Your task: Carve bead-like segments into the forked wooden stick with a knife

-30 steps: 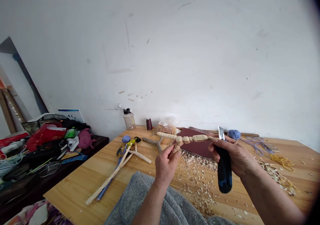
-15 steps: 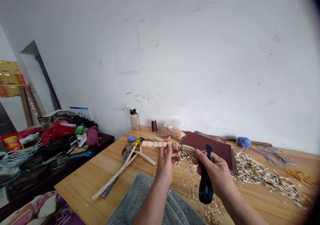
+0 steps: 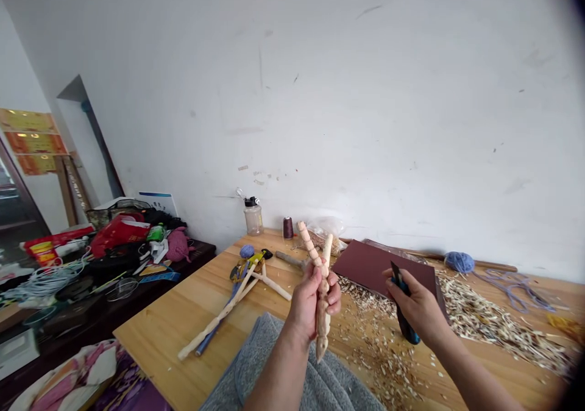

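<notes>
In my left hand [image 3: 307,304] is a forked stick of carved, peeled wood [image 3: 322,289], held near the middle. Its two prongs point up and away, one notched into bead-like segments, and the lower end tapers toward me. My right hand [image 3: 418,304] grips a utility knife [image 3: 404,313] with a black and blue handle, its top end pointing up, apart from the stick. Below the stick lies a grey cloth [image 3: 269,362]. Wood shavings [image 3: 388,362] are scattered on the table under my right hand.
Another forked stick [image 3: 219,316] lies on the wooden table [image 3: 159,319] at left. Behind stand a clear bottle [image 3: 253,217] and a thread spool [image 3: 287,228]. A maroon board [image 3: 365,268], blue yarn [image 3: 459,262] and heaped shavings are at right. A cluttered dark table [image 3: 196,258] adjoins left.
The carved stick has swung from lying crosswise between both hands to upright in my left hand alone. My right hand has let go of its end and moved right, still holding the knife.
</notes>
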Available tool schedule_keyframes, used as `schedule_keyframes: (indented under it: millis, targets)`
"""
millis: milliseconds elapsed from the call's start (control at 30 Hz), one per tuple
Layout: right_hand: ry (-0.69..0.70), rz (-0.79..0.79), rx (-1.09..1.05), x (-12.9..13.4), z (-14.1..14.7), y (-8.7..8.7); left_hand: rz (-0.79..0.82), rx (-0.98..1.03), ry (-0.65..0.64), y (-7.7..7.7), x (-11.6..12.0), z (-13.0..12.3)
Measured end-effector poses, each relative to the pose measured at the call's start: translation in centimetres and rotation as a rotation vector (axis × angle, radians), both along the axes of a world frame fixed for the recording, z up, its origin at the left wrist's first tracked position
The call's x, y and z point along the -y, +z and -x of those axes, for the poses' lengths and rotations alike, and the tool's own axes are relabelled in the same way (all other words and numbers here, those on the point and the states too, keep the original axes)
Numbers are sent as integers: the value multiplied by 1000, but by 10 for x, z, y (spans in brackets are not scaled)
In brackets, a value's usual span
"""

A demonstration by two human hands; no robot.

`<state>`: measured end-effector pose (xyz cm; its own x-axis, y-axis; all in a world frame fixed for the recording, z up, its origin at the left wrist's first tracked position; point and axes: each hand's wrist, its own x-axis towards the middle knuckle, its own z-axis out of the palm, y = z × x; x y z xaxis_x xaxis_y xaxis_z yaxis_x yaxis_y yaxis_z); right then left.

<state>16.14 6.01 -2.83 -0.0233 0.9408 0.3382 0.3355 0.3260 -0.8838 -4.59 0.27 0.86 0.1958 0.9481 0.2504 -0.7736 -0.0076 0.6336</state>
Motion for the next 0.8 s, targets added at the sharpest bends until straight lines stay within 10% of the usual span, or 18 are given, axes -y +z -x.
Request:
schedule_keyframes:
  millis: [233,567,800]
  targets:
    - [-18,-46,172,-4,-6,-12,45,-53,-72,-2,0,-4]
    - [130,-540,570,35,14,39,70,-165,-185,-6,6,-16]
    - [-17,-651,931,54,22,55,82,-276,-68,-3,13,-26]
